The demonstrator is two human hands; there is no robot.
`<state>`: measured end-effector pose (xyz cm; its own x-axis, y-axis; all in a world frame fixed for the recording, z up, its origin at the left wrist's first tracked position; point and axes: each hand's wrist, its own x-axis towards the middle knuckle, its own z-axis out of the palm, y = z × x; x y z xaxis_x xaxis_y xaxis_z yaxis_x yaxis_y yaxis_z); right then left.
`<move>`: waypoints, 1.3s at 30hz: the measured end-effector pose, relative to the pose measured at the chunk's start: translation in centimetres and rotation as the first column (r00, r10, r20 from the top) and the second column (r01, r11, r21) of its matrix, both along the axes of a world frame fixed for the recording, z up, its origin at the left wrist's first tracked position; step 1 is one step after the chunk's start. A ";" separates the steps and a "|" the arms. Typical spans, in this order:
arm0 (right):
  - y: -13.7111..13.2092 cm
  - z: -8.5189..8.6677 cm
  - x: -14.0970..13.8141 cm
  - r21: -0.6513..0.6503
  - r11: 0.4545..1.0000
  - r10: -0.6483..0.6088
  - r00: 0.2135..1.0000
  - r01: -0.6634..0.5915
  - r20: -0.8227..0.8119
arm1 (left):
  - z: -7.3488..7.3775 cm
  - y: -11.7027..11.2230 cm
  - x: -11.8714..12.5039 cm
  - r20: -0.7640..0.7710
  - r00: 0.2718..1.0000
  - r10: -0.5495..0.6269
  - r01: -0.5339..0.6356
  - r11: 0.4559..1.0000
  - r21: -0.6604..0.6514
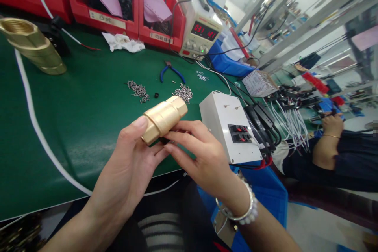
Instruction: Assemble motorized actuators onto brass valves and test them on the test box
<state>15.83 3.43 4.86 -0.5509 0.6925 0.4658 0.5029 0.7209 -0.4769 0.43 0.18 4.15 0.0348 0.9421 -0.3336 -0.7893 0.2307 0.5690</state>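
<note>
My left hand is closed around a brass valve body with a hexagonal end, held tilted above the green bench, thumb on its near end. My right hand reaches to its underside with fingers drawn together. A small dark piece shows at those fingertips; most of it is hidden. Just beyond lie two heaps of small screws, a left heap and a right heap, with a small black ring between them. Behind them are blue-handled pliers.
Another brass valve with a white cable stands at left. Red bins and a power supply line the back. To the right are a switch box, small metal clips and a co-worker's arm.
</note>
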 end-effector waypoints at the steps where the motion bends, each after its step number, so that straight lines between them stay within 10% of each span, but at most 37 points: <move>1: 1.1 0.7 0.5 -0.060 0.998 0.017 1.000 -0.017 -0.003 | -0.1 0.0 -0.2 -0.013 1.000 0.020 -0.020 1.000 0.001; 6: 10.7 3.3 1.8 -0.202 0.946 -0.212 0.954 0.255 0.213 | 0.0 0.4 -1.1 -0.037 0.992 0.118 -0.118 0.993 -0.010; 11: 19.9 1.6 -1.6 -0.100 0.934 -0.212 0.758 0.342 0.617 | -0.2 0.6 -1.4 -0.033 0.986 0.162 -0.163 0.986 -0.032; 20: 23.1 -2.2 -6.1 -0.095 0.925 -0.183 0.652 0.368 0.736 | -0.2 0.6 -2.1 -0.087 0.989 0.117 -0.122 0.991 -0.049; 25: 20.1 0.8 -5.6 -0.098 0.955 -0.162 0.771 0.279 0.616 | -0.4 0.6 -2.2 -0.020 0.989 0.145 -0.145 0.989 -0.026; 30: 10.4 3.4 -1.6 0.097 0.993 -0.088 0.970 0.068 0.226 | 0.5 0.4 -1.8 0.022 0.995 0.095 -0.094 0.995 -0.020; 34: 3.3 2.4 1.3 0.331 0.943 -0.033 0.989 -0.016 0.142 | 1.0 -0.3 -1.0 0.023 0.998 0.052 -0.053 0.998 0.020; 39: -0.8 0.9 1.9 0.213 0.966 -0.132 0.987 0.149 -0.090 | 1.0 -1.6 0.3 0.060 0.998 -0.024 0.022 0.999 0.023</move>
